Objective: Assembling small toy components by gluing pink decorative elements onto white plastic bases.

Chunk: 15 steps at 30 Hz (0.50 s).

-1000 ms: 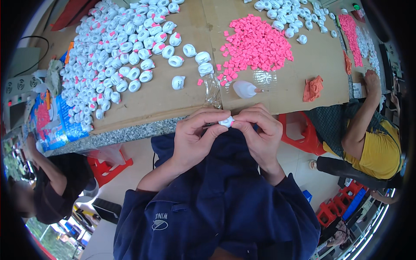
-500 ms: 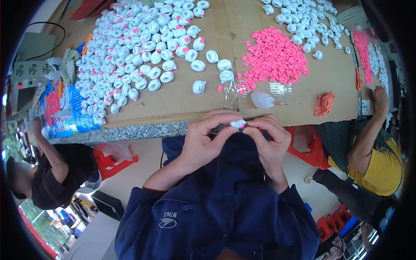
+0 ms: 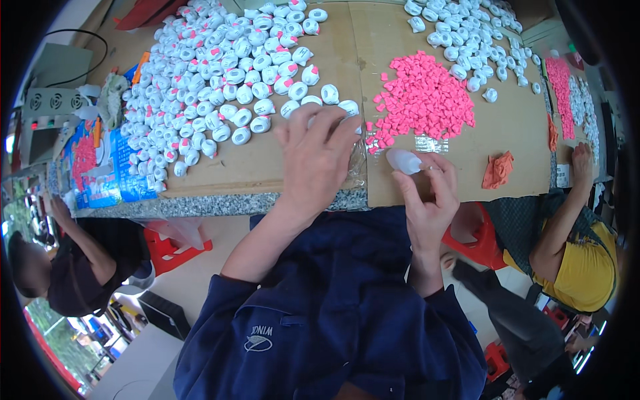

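My left hand [image 3: 315,160] is over the cardboard, palm down, fingers bent and spread. Its fingertips are among several small white rounded plastic parts [image 3: 348,107] at the near right edge of a large pile, and it hides some of them. At the cardboard's front, the thumb and bent fingers of my right hand [image 3: 430,200] close around the neck end of a small translucent squeeze bottle [image 3: 403,161], which lies on its side with a thin nozzle. Behind the bottle is a heap of small pink pieces [image 3: 427,97].
The white parts' pile [image 3: 220,80], many bearing pink pieces, fills the left; more white parts [image 3: 467,40] lie at the far right. A crumpled orange cloth [image 3: 498,170] rests at right. Co-workers sit on both sides, near red stools [image 3: 477,237].
Both hands have parted from the small white-and-pink part they held together. The left has moved forward to the white parts, the right to the bottle. The held part no longer shows.
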Each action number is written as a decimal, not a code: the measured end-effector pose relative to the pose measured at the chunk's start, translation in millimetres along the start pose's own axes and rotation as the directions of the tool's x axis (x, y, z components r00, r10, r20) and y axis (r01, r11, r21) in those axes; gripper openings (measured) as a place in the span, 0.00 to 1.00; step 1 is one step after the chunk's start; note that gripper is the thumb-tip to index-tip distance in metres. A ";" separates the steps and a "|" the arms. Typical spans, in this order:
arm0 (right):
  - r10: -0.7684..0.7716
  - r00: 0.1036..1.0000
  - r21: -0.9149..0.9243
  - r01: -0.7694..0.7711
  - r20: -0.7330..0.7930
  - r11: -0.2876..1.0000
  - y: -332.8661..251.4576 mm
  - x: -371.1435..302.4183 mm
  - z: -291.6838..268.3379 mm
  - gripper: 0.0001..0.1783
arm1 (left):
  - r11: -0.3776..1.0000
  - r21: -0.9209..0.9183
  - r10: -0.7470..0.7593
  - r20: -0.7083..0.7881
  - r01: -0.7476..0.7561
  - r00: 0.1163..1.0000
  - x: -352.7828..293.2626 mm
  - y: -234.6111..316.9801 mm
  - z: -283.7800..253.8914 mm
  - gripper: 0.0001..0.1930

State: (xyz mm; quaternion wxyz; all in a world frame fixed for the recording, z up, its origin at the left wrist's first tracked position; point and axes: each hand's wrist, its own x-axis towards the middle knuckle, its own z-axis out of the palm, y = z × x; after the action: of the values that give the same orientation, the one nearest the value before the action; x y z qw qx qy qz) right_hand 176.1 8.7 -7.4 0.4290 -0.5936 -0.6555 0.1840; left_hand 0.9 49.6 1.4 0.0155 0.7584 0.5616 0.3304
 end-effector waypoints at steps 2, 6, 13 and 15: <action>-0.035 0.998 -0.049 0.037 0.048 0.998 3.1 -2.9 -2.7 0.24 | 0.999 0.030 0.022 -0.014 -0.021 1.000 -1.6 -2.8 7.7 0.13; 0.113 0.988 0.407 -0.062 -0.104 0.911 -2.5 -9.3 -1.1 0.22 | 0.995 -0.090 0.036 -0.057 -0.041 0.998 -0.9 2.3 -0.4 0.15; 0.065 0.995 0.473 -0.092 0.073 0.876 -7.4 -20.9 -28.1 0.22 | -0.109 -0.847 -0.337 0.524 0.521 0.782 -34.1 7.9 -33.1 0.11; -0.006 0.993 0.465 -0.049 0.116 0.884 -7.4 -16.8 -30.8 0.24 | -0.363 -0.749 -0.256 0.652 0.554 0.714 -40.8 1.8 -32.5 0.12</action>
State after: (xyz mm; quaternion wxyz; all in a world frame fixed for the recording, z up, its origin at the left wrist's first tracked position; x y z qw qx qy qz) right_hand 194.3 -16.9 9.8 0.5188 -0.4686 -0.6090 0.3747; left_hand -20.6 2.5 7.8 0.7472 0.2381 0.3423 0.5176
